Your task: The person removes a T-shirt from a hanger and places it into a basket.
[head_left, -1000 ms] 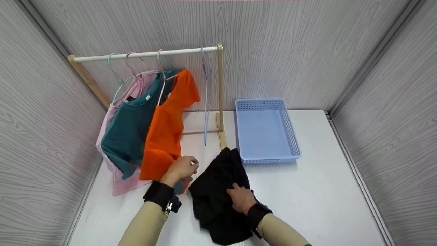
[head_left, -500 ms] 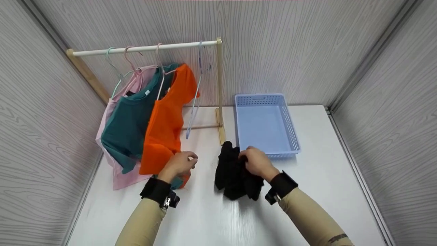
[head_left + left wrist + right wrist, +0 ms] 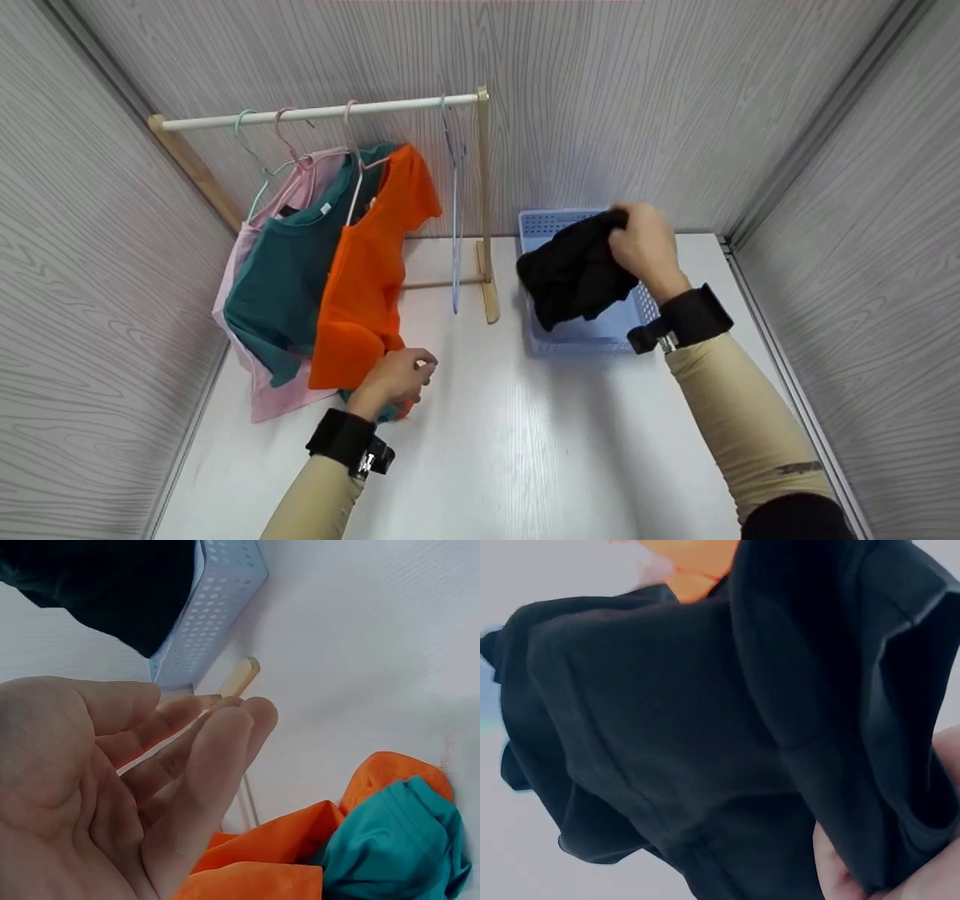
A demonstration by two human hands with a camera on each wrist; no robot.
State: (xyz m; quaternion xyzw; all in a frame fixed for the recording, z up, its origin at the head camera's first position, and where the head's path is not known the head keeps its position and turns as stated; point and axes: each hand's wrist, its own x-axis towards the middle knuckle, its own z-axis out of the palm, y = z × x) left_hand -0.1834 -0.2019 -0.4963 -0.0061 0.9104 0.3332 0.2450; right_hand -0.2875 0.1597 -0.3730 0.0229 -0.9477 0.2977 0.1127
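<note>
Head view: looked forward and down from above. Wrist views: sat close; all three shared the black cloth [image 3: 576,268].

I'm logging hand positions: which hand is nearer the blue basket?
Right. The right hand holds the black garment over the blue basket; the left hand is well left of it, near the orange shirt.

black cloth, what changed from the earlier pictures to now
The right hand grips the black cloth and has lifted it off the table, forward and rightward, over the blue basket in the head view. The left hand stayed by the orange shirt; rack and basket stayed put.
</note>
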